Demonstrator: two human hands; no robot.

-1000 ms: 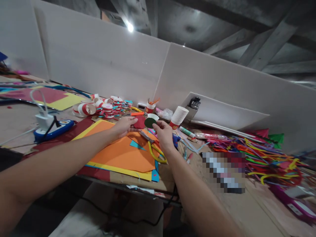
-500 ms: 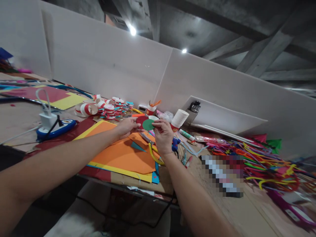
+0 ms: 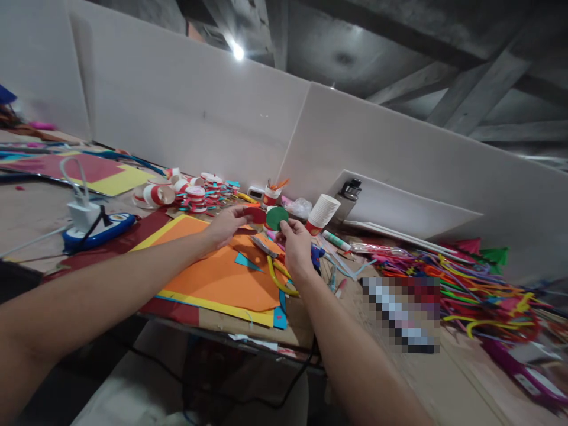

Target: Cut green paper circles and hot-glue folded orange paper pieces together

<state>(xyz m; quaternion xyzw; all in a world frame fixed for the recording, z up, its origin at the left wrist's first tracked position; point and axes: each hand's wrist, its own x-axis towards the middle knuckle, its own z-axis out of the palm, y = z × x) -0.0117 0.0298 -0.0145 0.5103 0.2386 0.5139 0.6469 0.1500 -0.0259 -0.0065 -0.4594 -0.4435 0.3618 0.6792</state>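
Observation:
My left hand [image 3: 228, 226] pinches a red paper piece [image 3: 255, 216], its full outline partly hidden by my fingers. In my right hand [image 3: 296, 241] is a round green paper disc [image 3: 277, 218], held by its lower right edge. The two pieces are raised over the table, close side by side. Below them lie orange sheets [image 3: 213, 269] on top of a yellow sheet [image 3: 248, 315]. Scissors with yellow handles [image 3: 277, 275] rest under my right hand, next to a blue glue gun [image 3: 316, 255].
Behind my hands stand a stack of paper cups [image 3: 323, 211] and a dark-capped bottle [image 3: 348, 198]. Red-and-white cup pieces [image 3: 195, 199] cluster at the back left, beyond a blue power strip [image 3: 100, 231]. Colourful pipe cleaners [image 3: 470, 296] spread along the right.
The green disc has moved right, away from the red piece it partly covered, and faces me more fully. My left hand still pinches the red piece.

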